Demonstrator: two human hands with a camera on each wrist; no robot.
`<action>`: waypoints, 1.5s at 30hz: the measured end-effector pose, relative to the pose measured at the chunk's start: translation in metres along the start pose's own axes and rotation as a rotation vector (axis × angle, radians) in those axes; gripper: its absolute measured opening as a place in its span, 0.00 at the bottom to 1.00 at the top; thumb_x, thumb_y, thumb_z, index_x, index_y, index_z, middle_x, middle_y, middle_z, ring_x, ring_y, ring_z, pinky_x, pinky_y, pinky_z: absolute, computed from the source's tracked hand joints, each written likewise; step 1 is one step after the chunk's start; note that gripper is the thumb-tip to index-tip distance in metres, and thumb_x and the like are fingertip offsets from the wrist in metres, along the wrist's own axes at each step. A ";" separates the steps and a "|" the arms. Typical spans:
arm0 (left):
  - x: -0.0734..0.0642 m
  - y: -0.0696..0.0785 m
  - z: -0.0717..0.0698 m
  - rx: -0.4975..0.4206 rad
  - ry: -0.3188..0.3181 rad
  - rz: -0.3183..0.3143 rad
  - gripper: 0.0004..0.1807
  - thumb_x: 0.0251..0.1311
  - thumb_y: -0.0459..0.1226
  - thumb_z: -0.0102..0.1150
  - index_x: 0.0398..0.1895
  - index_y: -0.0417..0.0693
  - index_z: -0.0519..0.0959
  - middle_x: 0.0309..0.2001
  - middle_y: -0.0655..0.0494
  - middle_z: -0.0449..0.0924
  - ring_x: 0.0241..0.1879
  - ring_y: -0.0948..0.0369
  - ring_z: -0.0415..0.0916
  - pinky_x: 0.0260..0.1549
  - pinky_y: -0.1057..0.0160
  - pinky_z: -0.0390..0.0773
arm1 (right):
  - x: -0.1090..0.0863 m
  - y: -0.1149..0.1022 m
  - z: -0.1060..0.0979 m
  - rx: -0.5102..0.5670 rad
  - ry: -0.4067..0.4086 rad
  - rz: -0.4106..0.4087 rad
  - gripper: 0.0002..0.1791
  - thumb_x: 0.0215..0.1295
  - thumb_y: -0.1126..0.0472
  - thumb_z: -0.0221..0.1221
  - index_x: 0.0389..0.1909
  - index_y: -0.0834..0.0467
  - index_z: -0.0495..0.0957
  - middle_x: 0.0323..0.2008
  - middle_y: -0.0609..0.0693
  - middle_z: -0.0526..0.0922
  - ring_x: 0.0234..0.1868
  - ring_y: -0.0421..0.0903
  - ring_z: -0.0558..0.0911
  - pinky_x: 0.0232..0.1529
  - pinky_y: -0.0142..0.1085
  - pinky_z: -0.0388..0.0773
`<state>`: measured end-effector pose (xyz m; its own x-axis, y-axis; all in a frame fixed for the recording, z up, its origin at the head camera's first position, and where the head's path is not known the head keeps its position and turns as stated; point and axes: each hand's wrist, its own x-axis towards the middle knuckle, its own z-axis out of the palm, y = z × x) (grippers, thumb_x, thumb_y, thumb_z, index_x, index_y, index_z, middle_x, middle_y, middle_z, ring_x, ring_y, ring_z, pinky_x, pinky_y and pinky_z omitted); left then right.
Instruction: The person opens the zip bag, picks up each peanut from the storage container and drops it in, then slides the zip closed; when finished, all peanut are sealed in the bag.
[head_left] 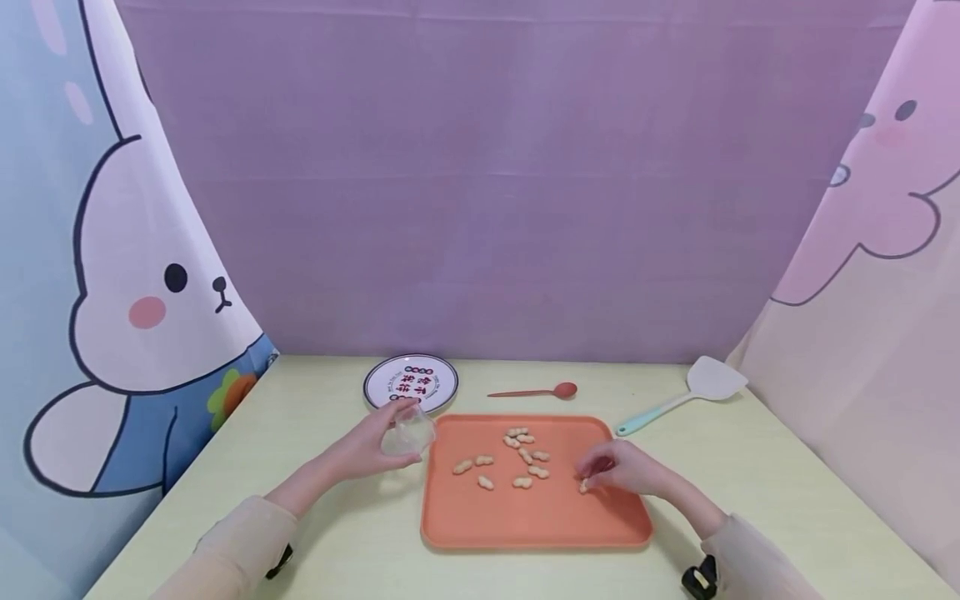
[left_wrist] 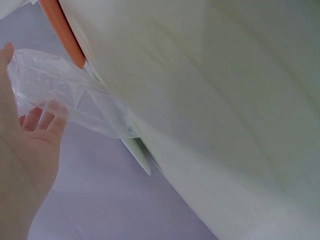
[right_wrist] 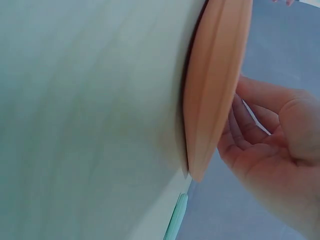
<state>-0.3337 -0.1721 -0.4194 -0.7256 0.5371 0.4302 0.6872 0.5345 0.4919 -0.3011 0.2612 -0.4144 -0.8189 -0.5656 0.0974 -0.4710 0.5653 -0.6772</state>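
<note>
Over the left edge of the orange tray [head_left: 540, 529], my left hand [head_left: 363, 448] holds a clear plastic bag [head_left: 412, 432], thumb on one side and fingers on the other. In the left wrist view the same bag [left_wrist: 75, 95] looks thin and crinkled, spread between thumb and fingers of the hand [left_wrist: 32, 160]. At the tray's right side, my right hand [head_left: 626, 468] pinches an unshelled peanut [head_left: 583, 486] close to the tray surface. Several more peanuts [head_left: 522, 482] lie scattered on the tray. The tray wall [right_wrist: 215, 95] hides the right fingertips [right_wrist: 242, 85] partly in the right wrist view.
A white plate [head_left: 382, 385] with red lettering stands behind the bag. Behind the tray lies a red spoon [head_left: 564, 390]. To the back right rests a spatula [head_left: 716, 379] with a mint handle. A purple curtain [head_left: 480, 183] closes off the table's far edge.
</note>
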 end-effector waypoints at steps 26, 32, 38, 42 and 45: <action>0.000 -0.004 0.001 0.012 -0.005 0.023 0.45 0.47 0.45 0.71 0.65 0.38 0.60 0.60 0.44 0.70 0.59 0.49 0.70 0.55 0.51 0.75 | -0.001 0.002 0.000 -0.043 0.030 0.128 0.09 0.53 0.56 0.67 0.31 0.58 0.83 0.30 0.48 0.84 0.29 0.33 0.75 0.30 0.25 0.72; 0.000 -0.003 0.001 0.013 -0.016 -0.011 0.45 0.47 0.47 0.71 0.64 0.38 0.60 0.61 0.43 0.69 0.59 0.49 0.70 0.55 0.51 0.74 | -0.002 -0.002 -0.001 -0.032 0.027 0.129 0.09 0.53 0.57 0.68 0.29 0.58 0.82 0.27 0.48 0.82 0.26 0.34 0.74 0.28 0.25 0.71; -0.001 -0.003 0.003 0.022 -0.022 -0.017 0.45 0.47 0.47 0.71 0.65 0.38 0.61 0.61 0.43 0.70 0.58 0.49 0.71 0.55 0.51 0.75 | 0.004 -0.010 -0.005 -0.084 0.051 0.095 0.09 0.54 0.55 0.66 0.30 0.56 0.81 0.28 0.45 0.82 0.28 0.33 0.74 0.30 0.26 0.73; -0.001 -0.002 0.002 0.018 -0.017 -0.004 0.45 0.47 0.46 0.71 0.65 0.38 0.61 0.61 0.43 0.70 0.58 0.49 0.71 0.55 0.52 0.75 | 0.014 -0.021 -0.006 -0.072 0.085 0.074 0.09 0.57 0.56 0.65 0.32 0.57 0.81 0.30 0.47 0.83 0.31 0.35 0.77 0.35 0.28 0.76; 0.000 -0.002 0.002 0.017 -0.012 0.003 0.45 0.47 0.45 0.71 0.65 0.37 0.61 0.61 0.43 0.70 0.59 0.49 0.71 0.55 0.52 0.75 | 0.024 -0.028 -0.003 -0.038 0.108 0.052 0.09 0.58 0.56 0.64 0.33 0.58 0.81 0.31 0.48 0.83 0.32 0.36 0.78 0.35 0.28 0.77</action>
<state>-0.3346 -0.1716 -0.4220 -0.7229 0.5469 0.4223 0.6902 0.5440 0.4772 -0.3084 0.2341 -0.3912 -0.8721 -0.4683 0.1421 -0.4375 0.6160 -0.6551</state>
